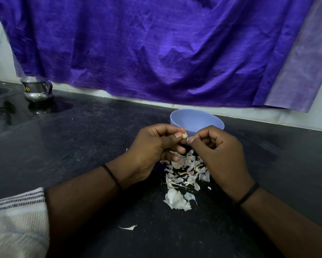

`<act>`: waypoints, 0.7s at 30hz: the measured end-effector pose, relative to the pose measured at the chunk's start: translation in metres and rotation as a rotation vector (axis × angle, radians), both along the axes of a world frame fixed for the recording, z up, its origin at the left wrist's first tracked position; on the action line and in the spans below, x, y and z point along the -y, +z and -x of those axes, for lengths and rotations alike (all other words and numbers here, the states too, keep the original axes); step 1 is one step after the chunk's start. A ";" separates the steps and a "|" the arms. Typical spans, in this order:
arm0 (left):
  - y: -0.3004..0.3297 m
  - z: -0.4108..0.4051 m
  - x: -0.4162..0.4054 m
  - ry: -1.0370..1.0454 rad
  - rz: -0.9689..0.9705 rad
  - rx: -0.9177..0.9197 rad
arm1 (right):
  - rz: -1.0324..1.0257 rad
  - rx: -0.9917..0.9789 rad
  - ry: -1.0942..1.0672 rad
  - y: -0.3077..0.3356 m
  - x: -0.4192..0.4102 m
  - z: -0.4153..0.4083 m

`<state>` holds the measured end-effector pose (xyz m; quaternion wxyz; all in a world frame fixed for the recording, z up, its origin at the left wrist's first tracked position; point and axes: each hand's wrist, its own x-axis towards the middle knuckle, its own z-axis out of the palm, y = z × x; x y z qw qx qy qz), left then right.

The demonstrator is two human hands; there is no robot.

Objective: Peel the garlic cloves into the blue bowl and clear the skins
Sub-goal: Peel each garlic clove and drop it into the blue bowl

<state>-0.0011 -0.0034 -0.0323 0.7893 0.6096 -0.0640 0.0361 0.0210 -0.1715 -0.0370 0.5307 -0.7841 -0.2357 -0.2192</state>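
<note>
Here, in the head view, the left hand [152, 146] pinches a garlic clove [184, 135] just in front of the blue bowl [197, 120], while the right hand [217, 148] nips at its tip. Skins [184, 175] litter the dark counter [82, 136] beneath.

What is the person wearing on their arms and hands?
The hands are bare, with no gloves or rings that I can see. The left wrist has a thin bracelet of small black beads. The right wrist has a plain black band. A cream sleeve with dark stripes covers the upper left arm.
</note>
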 end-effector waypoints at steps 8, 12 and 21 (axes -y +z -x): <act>0.000 -0.002 -0.001 0.047 0.012 0.013 | 0.001 -0.051 0.026 -0.003 -0.001 0.000; -0.001 -0.001 0.000 0.028 -0.006 0.024 | -0.034 -0.080 0.053 -0.003 -0.001 0.001; -0.004 -0.001 0.001 0.146 -0.328 0.201 | -0.061 -0.089 0.077 -0.004 0.001 -0.001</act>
